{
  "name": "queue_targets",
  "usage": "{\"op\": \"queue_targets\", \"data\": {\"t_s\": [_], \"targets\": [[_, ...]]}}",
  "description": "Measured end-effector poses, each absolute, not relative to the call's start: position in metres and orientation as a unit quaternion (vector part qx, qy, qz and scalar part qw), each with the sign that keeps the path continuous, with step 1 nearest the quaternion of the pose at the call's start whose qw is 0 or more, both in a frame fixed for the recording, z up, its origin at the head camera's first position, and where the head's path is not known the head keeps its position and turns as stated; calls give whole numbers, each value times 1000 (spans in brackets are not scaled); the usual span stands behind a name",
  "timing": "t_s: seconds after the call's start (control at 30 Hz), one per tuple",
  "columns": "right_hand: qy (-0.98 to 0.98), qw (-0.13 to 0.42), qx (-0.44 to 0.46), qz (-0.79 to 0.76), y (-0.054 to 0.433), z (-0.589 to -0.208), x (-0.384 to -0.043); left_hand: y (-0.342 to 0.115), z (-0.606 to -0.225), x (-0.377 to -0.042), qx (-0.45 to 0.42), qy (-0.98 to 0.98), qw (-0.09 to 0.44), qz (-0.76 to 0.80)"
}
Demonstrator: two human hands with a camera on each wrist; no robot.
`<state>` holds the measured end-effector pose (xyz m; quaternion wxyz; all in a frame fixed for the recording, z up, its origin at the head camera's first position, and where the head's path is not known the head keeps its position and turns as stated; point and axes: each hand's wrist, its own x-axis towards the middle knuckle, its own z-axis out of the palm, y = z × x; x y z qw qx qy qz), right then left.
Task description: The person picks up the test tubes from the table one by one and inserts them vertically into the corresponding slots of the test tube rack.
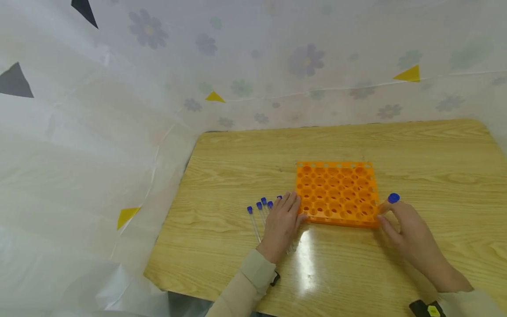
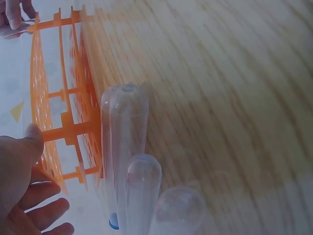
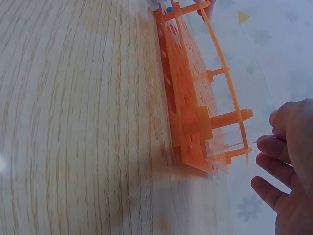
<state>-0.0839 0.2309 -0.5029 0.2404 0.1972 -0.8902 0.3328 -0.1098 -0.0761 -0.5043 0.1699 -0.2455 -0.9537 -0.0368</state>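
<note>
An orange test tube rack (image 1: pixel 336 193) with round holes lies on the table. My left hand (image 1: pixel 281 222) holds its near left corner; in the left wrist view the thumb (image 2: pixel 33 139) lies on the upper edge, with the other fingers beside it. At the rack's right end, my right hand (image 1: pixel 409 233) pinches a clear test tube with a blue cap (image 1: pixel 393 198). Its transparent body is faint against the rack's end in the right wrist view. Several clear tubes with blue caps (image 1: pixel 250 210) lie to the left of the rack, partly hidden under my left hand.
The wooden table (image 1: pixel 222 163) extends around the rack. Behind it hangs a pale flowered sheet (image 1: pixel 261 57) with yellow triangles, and white sheeting (image 1: pixel 71 167) covers the left side. Rounded tube ends (image 2: pixel 124 98) lie close to the rack in the left wrist view.
</note>
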Motion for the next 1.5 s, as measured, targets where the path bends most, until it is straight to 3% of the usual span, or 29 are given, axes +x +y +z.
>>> {"op": "queue_targets", "data": {"t_s": [0.57, 0.93, 1.27, 1.5], "targets": [[-876, 252, 230, 341, 235, -514, -84, -76, -503, -109, -246, -954, 167, -30], [-920, 120, 187, 322, 242, -526, -84, -76, -505, -111, -250, -951, 180, -31], [-912, 186, 237, 277, 246, -544, -87, -77, -504, -110, -252, -950, 179, -37], [-935, 147, 216, 241, 247, -547, -87, -77, -504, -110, -253, -948, 189, -35]]}}
